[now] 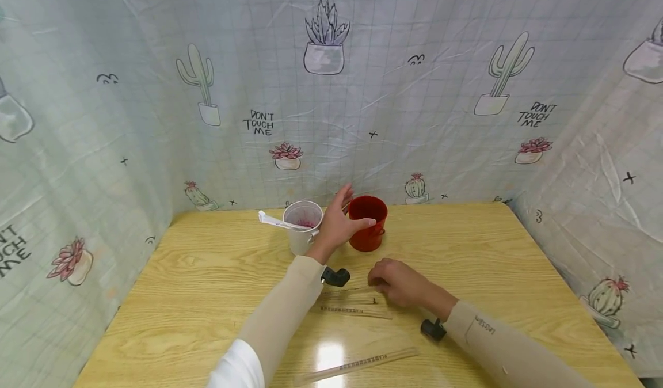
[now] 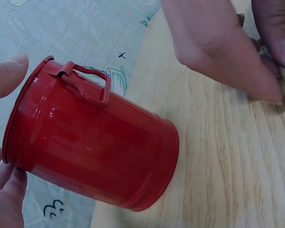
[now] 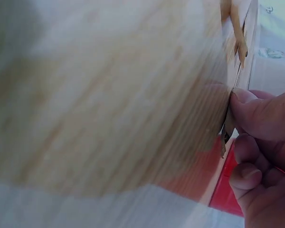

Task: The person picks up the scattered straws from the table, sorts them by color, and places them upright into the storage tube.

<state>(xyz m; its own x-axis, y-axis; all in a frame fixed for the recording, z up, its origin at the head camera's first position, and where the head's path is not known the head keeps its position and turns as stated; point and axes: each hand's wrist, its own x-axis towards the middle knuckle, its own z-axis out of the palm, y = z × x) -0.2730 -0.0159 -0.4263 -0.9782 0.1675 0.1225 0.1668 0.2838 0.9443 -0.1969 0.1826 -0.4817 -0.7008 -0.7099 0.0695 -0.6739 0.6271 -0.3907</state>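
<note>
A red metal bucket (image 1: 366, 238) with a small side handle stands at the back of the table. My left hand (image 1: 338, 227) is spread at its rim, thumb across the front side and fingers behind. In the left wrist view the thumb is apart from the bucket (image 2: 104, 142), while fingertips come right up to the rim. Low over the table, my right hand (image 1: 399, 282) pinches the end of a thin brown strip (image 3: 229, 118) between thumb and fingers. Several long thin strips, including a printed sleeve (image 1: 357, 312), lie just left of that hand.
Left of the red bucket is a white bucket (image 1: 300, 242) with a white strip (image 1: 279, 221) leaning out of it and something pink inside. Another printed sleeve (image 1: 362, 363) lies near the front of the wooden table (image 1: 207, 296). A cactus-print curtain (image 1: 373, 100) hangs behind.
</note>
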